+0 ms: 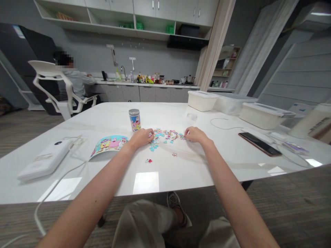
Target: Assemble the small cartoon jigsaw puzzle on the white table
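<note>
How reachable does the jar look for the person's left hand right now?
Probably yes: the jar stands just beyond the left hand, with nothing visible between them, though that hand seems to hold a puzzle piece.

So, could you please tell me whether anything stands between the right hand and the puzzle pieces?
Nothing visible does: the right hand is at the right edge of the pieces, its fingertips right beside them. The can stands off by the left hand.
</note>
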Demonstrator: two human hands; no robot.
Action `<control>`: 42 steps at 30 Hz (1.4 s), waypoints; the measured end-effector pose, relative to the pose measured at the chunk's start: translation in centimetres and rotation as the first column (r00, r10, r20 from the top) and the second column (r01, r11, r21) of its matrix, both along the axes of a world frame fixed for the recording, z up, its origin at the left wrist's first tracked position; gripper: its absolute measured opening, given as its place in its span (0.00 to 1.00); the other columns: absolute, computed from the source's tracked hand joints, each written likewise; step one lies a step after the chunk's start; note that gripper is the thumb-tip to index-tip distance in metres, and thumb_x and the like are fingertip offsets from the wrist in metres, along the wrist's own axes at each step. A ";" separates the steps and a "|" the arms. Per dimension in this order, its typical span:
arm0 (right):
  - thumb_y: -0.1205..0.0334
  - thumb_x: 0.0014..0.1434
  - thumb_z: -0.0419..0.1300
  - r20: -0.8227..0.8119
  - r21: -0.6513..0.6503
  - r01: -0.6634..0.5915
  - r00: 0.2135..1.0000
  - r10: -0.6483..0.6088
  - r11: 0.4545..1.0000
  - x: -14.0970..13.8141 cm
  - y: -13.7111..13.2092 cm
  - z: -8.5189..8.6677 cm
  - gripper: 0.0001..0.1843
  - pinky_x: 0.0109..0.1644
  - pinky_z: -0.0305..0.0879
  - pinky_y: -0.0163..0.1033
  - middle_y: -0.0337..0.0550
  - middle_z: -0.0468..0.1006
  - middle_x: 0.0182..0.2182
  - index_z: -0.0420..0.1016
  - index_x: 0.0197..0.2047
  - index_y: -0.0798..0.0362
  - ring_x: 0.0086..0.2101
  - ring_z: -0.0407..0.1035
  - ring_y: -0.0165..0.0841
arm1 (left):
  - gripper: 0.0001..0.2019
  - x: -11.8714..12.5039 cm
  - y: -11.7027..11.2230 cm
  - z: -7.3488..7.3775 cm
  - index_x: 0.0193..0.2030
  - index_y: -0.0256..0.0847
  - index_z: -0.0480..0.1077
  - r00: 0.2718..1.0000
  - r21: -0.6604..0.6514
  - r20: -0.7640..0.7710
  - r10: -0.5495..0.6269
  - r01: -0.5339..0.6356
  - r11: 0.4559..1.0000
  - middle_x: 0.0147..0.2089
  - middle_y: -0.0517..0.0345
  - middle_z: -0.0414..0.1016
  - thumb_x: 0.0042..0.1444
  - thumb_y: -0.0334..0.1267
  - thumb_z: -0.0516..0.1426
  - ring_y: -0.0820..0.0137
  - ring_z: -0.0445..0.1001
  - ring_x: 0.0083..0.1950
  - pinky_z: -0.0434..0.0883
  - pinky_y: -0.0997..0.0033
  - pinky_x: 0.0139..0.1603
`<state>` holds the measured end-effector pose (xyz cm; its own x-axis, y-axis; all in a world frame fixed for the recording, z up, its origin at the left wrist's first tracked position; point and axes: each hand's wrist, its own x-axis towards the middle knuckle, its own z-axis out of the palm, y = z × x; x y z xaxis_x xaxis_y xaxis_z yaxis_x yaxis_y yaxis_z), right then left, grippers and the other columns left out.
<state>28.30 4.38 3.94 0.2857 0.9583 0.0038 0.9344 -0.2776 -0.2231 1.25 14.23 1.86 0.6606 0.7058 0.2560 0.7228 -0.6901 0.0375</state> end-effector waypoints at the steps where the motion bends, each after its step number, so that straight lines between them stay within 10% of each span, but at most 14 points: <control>1: 0.63 0.53 0.59 0.021 0.012 0.031 0.999 -0.031 0.999 0.1 -0.1 0.1 0.11 0.37 0.63 0.35 0.50 0.82 0.35 0.79 0.39 0.53 0.38 0.75 0.38 | 0.16 -0.1 0.1 0.0 0.48 0.42 0.74 1.000 -0.005 0.008 -0.001 0.002 1.000 0.35 0.52 0.80 0.61 0.42 0.49 0.63 0.78 0.39 0.68 0.71 0.39; 22: 0.66 0.55 0.59 -0.104 -0.128 -0.139 0.987 0.126 0.982 -0.7 -1.0 1.3 0.12 0.28 0.60 0.31 0.42 0.79 0.28 0.77 0.43 0.55 0.22 0.68 0.27 | 0.16 -0.7 -1.0 0.2 0.47 0.42 0.74 0.996 -0.033 0.019 -0.083 0.084 0.996 0.31 0.55 0.80 0.62 0.41 0.48 0.66 0.77 0.35 0.66 0.72 0.37; 38: 0.68 0.48 0.61 0.040 -0.035 -0.062 0.997 0.064 0.997 0.8 -0.9 0.7 0.11 0.35 0.62 0.33 0.45 0.82 0.36 0.82 0.35 0.51 0.38 0.75 0.37 | 0.16 1.8 -1.8 0.4 0.51 0.43 0.70 0.988 0.104 -0.148 -0.039 0.054 0.993 0.37 0.51 0.79 0.64 0.41 0.46 0.61 0.78 0.40 0.67 0.68 0.40; 42: 0.62 0.53 0.60 0.007 0.057 -0.074 0.997 0.073 0.996 1.1 -0.6 0.2 0.17 0.41 0.64 0.35 0.47 0.81 0.40 0.79 0.46 0.51 0.42 0.74 0.38 | 0.15 2.5 -2.5 0.3 0.50 0.44 0.71 0.982 0.080 -0.163 -0.098 0.112 0.990 0.37 0.51 0.79 0.64 0.42 0.47 0.61 0.78 0.40 0.67 0.68 0.40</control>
<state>29.36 3.81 4.17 0.2142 0.9749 0.0603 0.9530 -0.1950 -0.2317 3.70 11.72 2.18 0.7667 0.6098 0.2007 0.6383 -0.7577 -0.1363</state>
